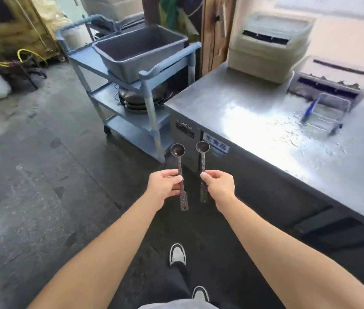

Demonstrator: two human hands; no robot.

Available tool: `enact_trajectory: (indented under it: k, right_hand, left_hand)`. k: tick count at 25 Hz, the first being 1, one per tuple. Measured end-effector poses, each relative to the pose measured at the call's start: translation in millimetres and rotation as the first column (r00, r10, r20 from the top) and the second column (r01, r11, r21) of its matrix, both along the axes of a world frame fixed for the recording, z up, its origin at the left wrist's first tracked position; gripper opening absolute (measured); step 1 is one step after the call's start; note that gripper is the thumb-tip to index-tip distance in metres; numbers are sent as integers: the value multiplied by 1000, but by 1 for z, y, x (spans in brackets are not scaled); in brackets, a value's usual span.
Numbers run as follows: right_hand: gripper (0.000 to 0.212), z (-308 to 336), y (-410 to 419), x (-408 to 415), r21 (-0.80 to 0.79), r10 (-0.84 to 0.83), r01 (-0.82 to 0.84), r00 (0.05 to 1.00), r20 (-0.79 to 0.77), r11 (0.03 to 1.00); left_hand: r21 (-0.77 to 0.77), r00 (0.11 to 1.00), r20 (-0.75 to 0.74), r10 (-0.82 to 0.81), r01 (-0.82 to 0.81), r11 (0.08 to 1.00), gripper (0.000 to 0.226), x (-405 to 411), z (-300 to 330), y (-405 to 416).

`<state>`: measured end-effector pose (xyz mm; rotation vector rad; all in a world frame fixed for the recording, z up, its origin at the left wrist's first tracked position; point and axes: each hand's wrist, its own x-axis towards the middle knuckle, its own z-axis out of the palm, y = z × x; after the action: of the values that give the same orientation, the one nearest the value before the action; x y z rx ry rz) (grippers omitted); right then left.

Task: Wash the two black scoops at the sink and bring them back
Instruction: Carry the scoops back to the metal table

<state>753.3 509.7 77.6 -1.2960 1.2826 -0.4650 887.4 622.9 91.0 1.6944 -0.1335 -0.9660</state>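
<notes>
At frame centre, the left hand fingers pinch the left scoop mid-handle; the right hand pinches the right scoop likewise. Both look light, stiff, possibly slippery if wet. Steel surface lies right.
</notes>
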Motion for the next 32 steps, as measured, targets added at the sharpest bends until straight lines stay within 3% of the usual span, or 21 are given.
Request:
enact_trajectory:
  k: [5, 11, 16, 25, 32]
  right_hand:
    - [1, -10, -84, -50, -17, -262, 262, 964, -40, 965]
    - [17, -16, -173, -72, -9, -483, 483, 875, -42, 876]
    - [13, -17, -233, -74, 5, -606, 606, 795, -8, 795]
    - [14, -37, -309, -102, 41, -722, 723, 691, -41, 689]
    - [12, -48, -412, -133, 57, -717, 717, 696, -12, 695]
  left_hand:
    - [28, 973, 50, -225, 224, 974, 22, -15, -2, -119]
    - [8, 886, 38, -462, 462, 887, 22, -25, -6, -242]
    - [-3, 798, 1, -603, 603, 798, 27, -23, -13, -321]
    - [32, 723, -46, -689, 691, 722, 24, -46, -26, -438]
    - [25, 729, -42, -683, 684, 729, 21, -87, -27, -537]
